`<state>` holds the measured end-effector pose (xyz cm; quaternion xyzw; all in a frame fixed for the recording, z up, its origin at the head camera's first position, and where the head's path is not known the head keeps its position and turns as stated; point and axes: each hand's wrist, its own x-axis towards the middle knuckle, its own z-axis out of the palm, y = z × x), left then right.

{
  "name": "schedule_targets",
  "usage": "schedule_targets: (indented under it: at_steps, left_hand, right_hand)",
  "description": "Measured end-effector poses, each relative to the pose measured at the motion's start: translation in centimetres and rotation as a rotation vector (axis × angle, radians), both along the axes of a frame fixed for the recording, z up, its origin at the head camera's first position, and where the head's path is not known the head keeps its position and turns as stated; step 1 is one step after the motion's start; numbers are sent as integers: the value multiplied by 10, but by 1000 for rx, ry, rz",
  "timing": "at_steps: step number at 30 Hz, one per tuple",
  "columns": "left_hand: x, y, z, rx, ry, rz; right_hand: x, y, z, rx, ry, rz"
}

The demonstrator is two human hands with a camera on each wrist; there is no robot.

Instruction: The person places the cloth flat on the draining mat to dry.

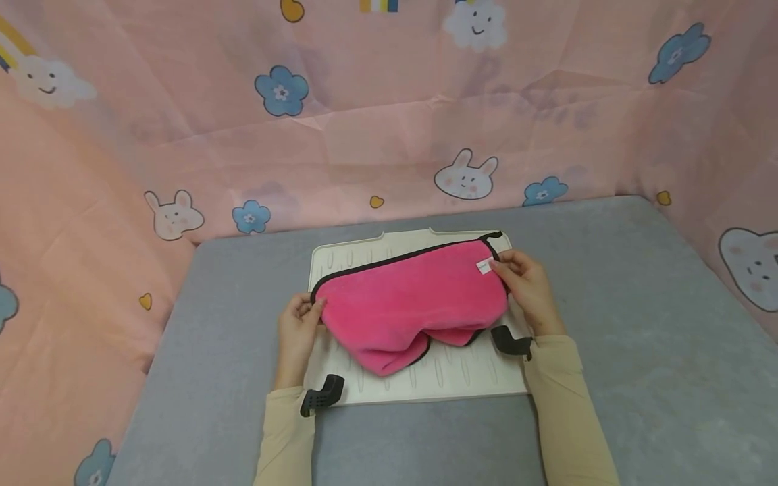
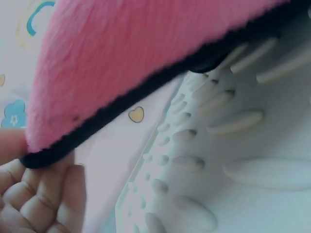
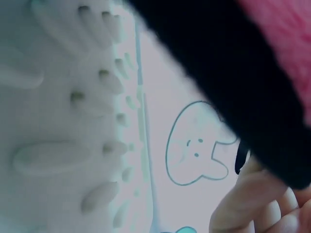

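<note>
A bright pink plush cloth point(image 1: 413, 290) with black edging is stretched between both hands, its lower part sagging in folds. My left hand point(image 1: 298, 331) pinches its left edge between thumb and fingers; the left wrist view shows the black-trimmed corner of the cloth point(image 2: 116, 63) in that grip. At the right edge, beside a small white label point(image 1: 484, 265), my right hand point(image 1: 530, 287) pinches the cloth. A black loop point(image 1: 494, 235) sticks out at its upper right corner. Beneath lies a cream ridged tray point(image 1: 450, 378), partly hidden by the cloth.
The tray lies on a grey tabletop point(image 1: 243, 283). A pink curtain point(image 1: 377, 128) printed with rabbits, flowers and clouds hangs behind and at both sides. A black wrist mount point(image 1: 325, 395) sits on the left sleeve, and another black mount point(image 1: 510, 343) on the right.
</note>
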<state>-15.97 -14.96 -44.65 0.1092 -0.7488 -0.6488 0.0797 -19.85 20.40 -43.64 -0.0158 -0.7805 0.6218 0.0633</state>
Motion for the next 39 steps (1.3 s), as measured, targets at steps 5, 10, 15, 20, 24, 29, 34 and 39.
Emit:
schedule_targets:
  at_steps: [5,10,15,20,24,29,34,39]
  left_hand:
    - [1,0,2,31,61,82]
    - [3,-2,0,26,57,-47]
    - [5,-2,-1,-60,24,-362]
    - [5,-4,-4,-108,-66,-533]
    - [4,-5,-6,-127,-77,-504]
    - [2,-4,-7,-104,-52,-342]
    - [1,-5,-10,-56,-43,-246]
    - [0,-6,-12,-34,-41,-205]
  right_hand:
    - [2,-1,3,-24,4,68]
    - [2,1,2,-54,5,99]
    - [1,3,-1,-31,19,70]
    - [2,3,-2,-19,27,58]
    - [2,3,-2,-16,19,60]
    - [2,5,-1,-14,-11,64]
    - [2,7,1,34,-88,70]
    - [3,11,3,133,-187,115]
